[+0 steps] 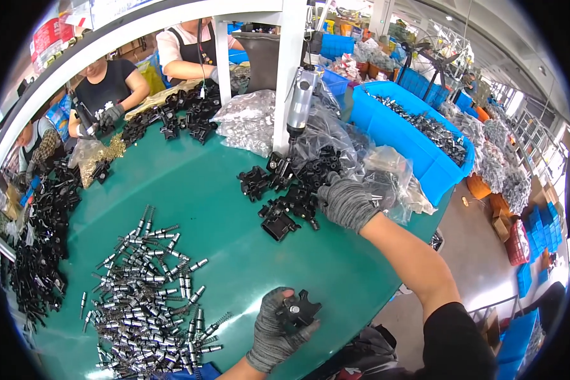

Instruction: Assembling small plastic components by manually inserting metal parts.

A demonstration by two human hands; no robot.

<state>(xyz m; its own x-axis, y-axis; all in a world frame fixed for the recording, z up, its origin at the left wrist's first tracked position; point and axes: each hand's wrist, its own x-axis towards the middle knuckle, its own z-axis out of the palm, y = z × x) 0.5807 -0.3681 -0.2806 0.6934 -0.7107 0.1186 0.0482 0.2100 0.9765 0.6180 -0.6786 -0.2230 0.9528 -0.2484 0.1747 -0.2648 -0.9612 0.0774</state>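
Observation:
My left hand (275,335), in a grey knit glove, is closed round a black plastic housing (301,309) with a notched edge and a shiny round metal pin in its face. It is held low over the green table (228,253). At the right, my gloved right hand (348,201) has its fingers curled down at a heap of small black parts (320,166); its fingertips are partly hidden, and what they grip cannot be made out. Just left of it lie several black housings (278,218). A large pile of metal plungers with springs (145,297) covers the left front.
A white post (287,82) carries a hanging power screwdriver (301,101). Clear plastic bags (386,174) lie beside a blue crate of metal parts (418,149). More black housings (41,253) line the left edge. Co-workers (111,82) sit across the table.

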